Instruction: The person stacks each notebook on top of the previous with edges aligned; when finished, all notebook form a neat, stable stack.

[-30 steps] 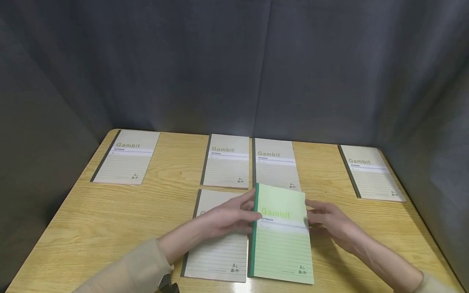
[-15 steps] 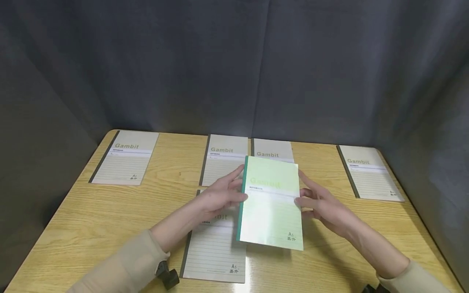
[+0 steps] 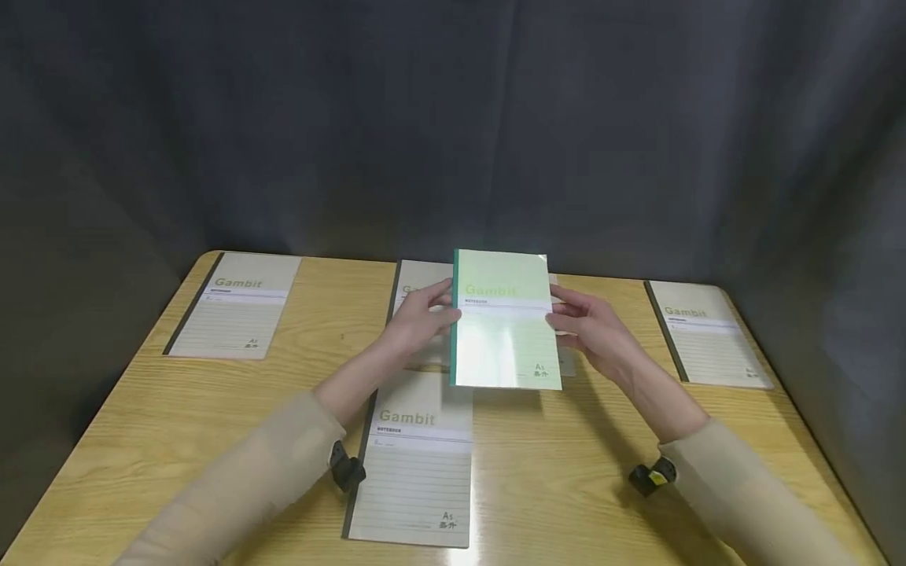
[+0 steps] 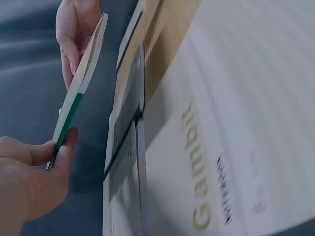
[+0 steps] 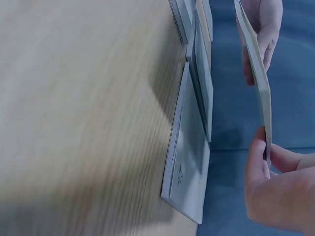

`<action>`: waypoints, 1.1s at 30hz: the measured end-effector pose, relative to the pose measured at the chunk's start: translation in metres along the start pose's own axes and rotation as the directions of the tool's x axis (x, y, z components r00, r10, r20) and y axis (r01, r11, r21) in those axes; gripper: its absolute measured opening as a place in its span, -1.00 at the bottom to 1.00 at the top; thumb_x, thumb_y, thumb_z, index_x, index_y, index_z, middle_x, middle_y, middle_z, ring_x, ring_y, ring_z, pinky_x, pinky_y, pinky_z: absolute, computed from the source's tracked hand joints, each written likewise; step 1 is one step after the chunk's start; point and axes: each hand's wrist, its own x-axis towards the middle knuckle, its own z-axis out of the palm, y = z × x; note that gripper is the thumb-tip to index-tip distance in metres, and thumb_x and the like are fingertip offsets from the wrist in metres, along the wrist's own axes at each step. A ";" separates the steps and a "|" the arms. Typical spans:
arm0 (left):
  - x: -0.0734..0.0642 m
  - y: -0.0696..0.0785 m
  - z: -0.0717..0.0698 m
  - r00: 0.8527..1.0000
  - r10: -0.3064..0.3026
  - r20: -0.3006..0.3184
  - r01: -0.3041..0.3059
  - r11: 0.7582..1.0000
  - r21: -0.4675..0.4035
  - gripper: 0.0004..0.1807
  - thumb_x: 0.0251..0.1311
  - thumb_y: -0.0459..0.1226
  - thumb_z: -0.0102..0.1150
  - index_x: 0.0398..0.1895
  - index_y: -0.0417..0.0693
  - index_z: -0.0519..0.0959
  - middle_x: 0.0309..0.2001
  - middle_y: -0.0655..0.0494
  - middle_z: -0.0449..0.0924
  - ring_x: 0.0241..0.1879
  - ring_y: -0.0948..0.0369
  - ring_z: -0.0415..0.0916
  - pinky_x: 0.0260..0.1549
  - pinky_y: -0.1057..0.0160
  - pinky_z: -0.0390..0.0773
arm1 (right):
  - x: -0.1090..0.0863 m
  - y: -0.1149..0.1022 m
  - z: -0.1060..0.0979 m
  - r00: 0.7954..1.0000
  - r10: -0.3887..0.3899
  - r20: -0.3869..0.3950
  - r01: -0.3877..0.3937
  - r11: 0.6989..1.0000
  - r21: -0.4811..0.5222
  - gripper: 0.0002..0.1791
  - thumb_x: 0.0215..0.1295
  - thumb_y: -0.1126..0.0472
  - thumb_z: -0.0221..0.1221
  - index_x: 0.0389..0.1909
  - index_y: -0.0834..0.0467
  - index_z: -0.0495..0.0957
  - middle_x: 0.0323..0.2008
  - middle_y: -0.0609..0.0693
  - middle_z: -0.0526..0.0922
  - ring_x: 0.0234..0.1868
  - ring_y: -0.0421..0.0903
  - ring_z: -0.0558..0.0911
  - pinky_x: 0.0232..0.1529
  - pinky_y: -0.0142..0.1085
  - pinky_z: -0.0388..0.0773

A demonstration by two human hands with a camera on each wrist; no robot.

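A pale green notebook (image 3: 504, 330) with a dark green spine is held up between both hands, cover facing up. My left hand (image 3: 418, 318) pinches its spine side, thumb on the cover and fingers beneath. On the opposite edge my right hand (image 3: 591, 326) grips it the same way. Both wrist views show the notebook (image 4: 81, 86) clear above the table, with the right hand (image 5: 280, 191) at one edge. Under it lie two grey-spined notebooks side by side; the left one (image 3: 425, 271) shows at its top, while the right one (image 3: 566, 362) is mostly hidden.
Another grey-spined notebook (image 3: 418, 472) lies at the front middle of the wooden table (image 3: 580, 487). One more notebook (image 3: 233, 306) is at the back left, and a further notebook (image 3: 708, 334) at the back right. A dark curtain (image 3: 354, 126) hangs behind the table.
Both hands have lifted the green notebook off the table and carried it away from me and slightly left, from beside the front notebook to over the back pair.
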 end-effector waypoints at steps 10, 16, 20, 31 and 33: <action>0.026 -0.018 -0.041 0.991 -0.052 -0.123 0.058 0.997 0.043 -0.35 0.52 -0.32 0.00 0.63 -0.03 0.15 0.42 -0.11 0.44 0.43 0.02 0.41 0.40 0.05 0.51 | 0.060 0.000 0.047 0.995 0.073 -0.071 -0.070 0.997 0.041 -0.41 0.51 0.27 0.14 0.52 0.09 0.35 0.07 0.00 0.56 -0.17 -0.29 0.67 0.01 -0.35 0.71; 0.031 -0.030 -0.058 0.982 -0.050 -0.183 0.073 0.989 0.125 -0.39 0.53 -0.35 -0.07 0.60 -0.13 0.17 0.48 -0.16 0.39 0.51 -0.04 0.32 0.49 0.03 0.40 | 0.079 -0.002 0.079 0.994 0.051 -0.098 -0.053 0.998 -0.021 -0.46 0.50 0.32 0.09 0.46 0.28 0.37 0.33 0.20 0.51 0.21 -0.02 0.64 0.29 -0.14 0.64; 0.034 -0.035 -0.061 0.981 -0.022 -0.194 0.057 0.983 0.177 -0.39 0.50 -0.36 -0.07 0.59 -0.14 0.20 0.45 -0.18 0.43 0.47 -0.06 0.38 0.45 0.01 0.44 | 0.083 -0.004 0.092 0.990 0.064 -0.129 -0.072 0.995 -0.063 -0.42 0.47 0.30 0.07 0.47 0.32 0.33 0.46 0.23 0.43 0.40 0.11 0.54 0.34 -0.10 0.60; 0.036 -0.038 -0.058 0.980 0.030 -0.196 0.040 0.937 0.347 -0.33 0.46 -0.25 -0.07 0.60 -0.17 0.16 0.55 -0.18 0.27 0.57 -0.11 0.20 0.53 -0.08 0.32 | 0.074 -0.009 0.109 0.984 -0.080 -0.160 0.010 0.917 -0.400 -0.59 0.43 0.27 0.08 -0.61 0.08 0.16 -0.65 -0.09 0.20 -0.60 -0.15 0.24 -0.53 -0.32 0.15; 0.037 -0.041 -0.058 0.981 0.024 -0.194 0.051 0.926 0.373 -0.32 0.46 -0.26 -0.07 0.60 -0.22 0.12 0.57 -0.20 0.22 0.60 -0.12 0.12 0.56 -0.07 0.24 | 0.072 -0.010 0.111 0.986 -0.084 -0.147 0.014 0.906 -0.423 -0.56 0.43 0.25 0.07 -0.65 0.04 0.16 -0.71 -0.14 0.21 -0.63 -0.17 0.19 -0.58 -0.35 0.13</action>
